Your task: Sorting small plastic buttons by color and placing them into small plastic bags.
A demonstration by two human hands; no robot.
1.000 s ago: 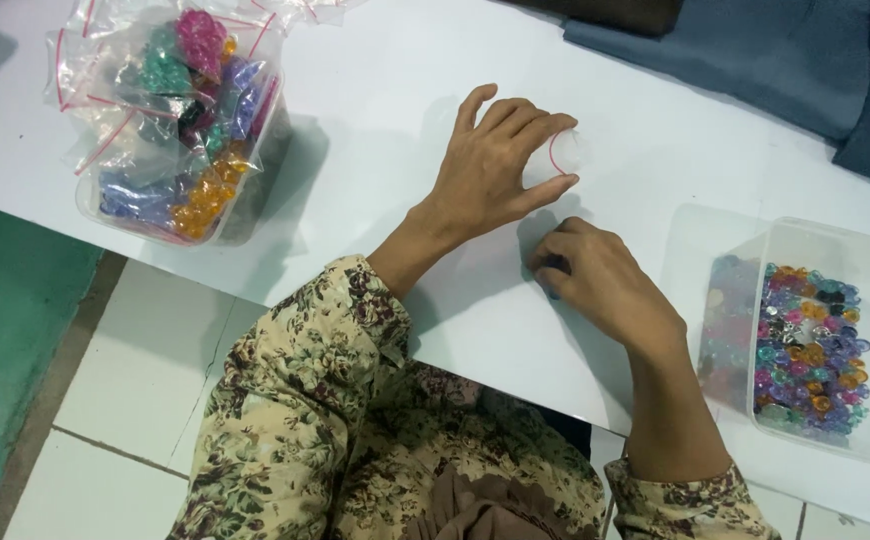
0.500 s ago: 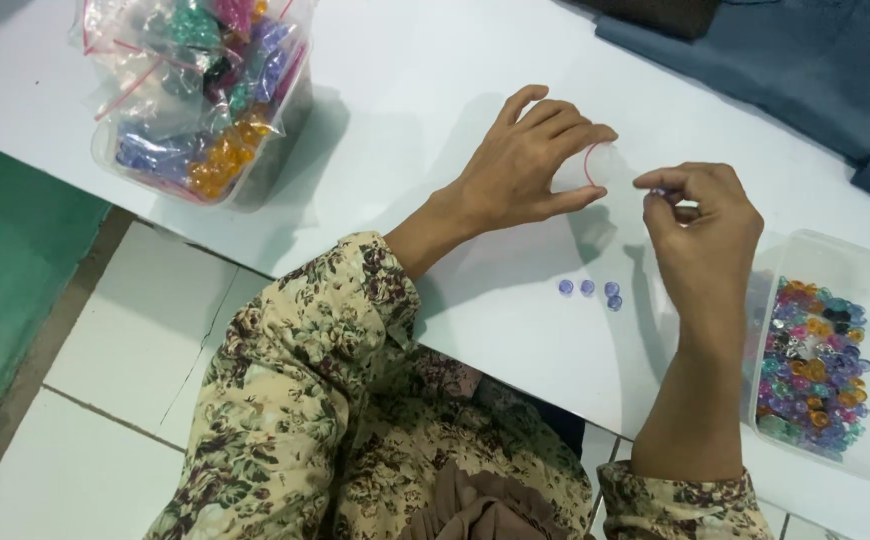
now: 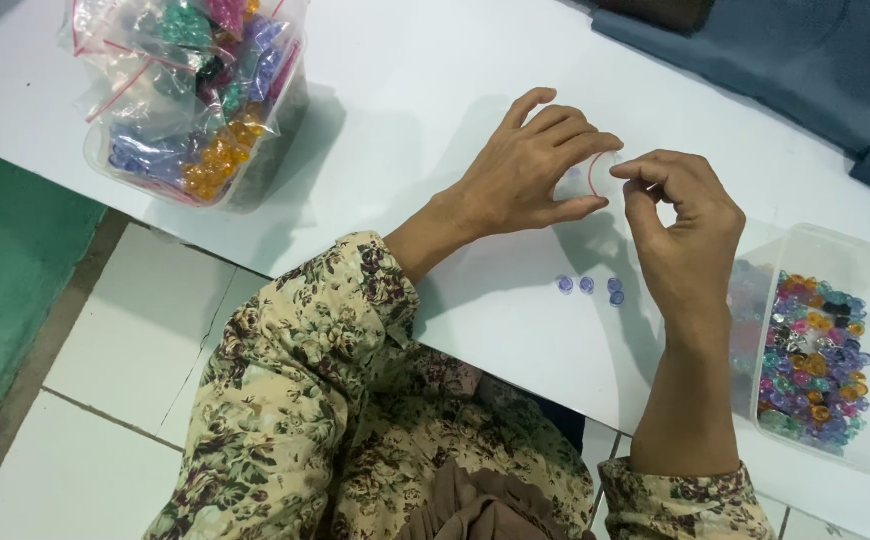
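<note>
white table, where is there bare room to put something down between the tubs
The white table is bare between the clear tub of bagged beads and the left hand, and along its far edge. It is crowded by the purple beads, the right hand and the clear tub of loose mixed beads.

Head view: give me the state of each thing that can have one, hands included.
left hand: holds a small clear bag open
right hand: fingertips pinched at the bag's mouth
purple beads: loose on the white table
right tub: open, mixed beads inside
left tub: open, stuffed with bead bags
</note>
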